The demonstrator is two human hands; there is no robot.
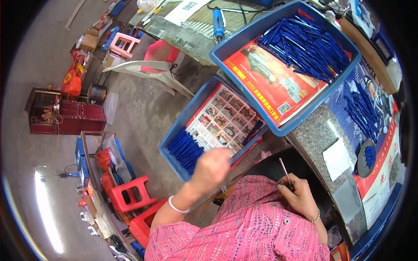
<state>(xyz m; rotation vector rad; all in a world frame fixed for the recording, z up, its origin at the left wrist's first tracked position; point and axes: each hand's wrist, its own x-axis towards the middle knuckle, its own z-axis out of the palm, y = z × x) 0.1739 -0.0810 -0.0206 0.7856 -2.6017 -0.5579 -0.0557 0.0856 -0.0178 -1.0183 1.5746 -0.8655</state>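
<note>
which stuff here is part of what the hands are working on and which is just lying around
In use: left hand over the lower blue tray of blue sticks; right hand holding a thin metal rod; upper blue tray.

Lying about: red stools, white plastic chair, red cabinet.

A speckled grey stone bench point(314, 132) runs along the right. On its far end sits a big blue tray point(244, 37) of blue sticks over a red printed sheet. Nearer lie a white paper slip point(336, 158), a loose heap of blue sticks point(361, 111) on a printed poster point(383, 174), and a round dark dish point(367, 158).
</note>
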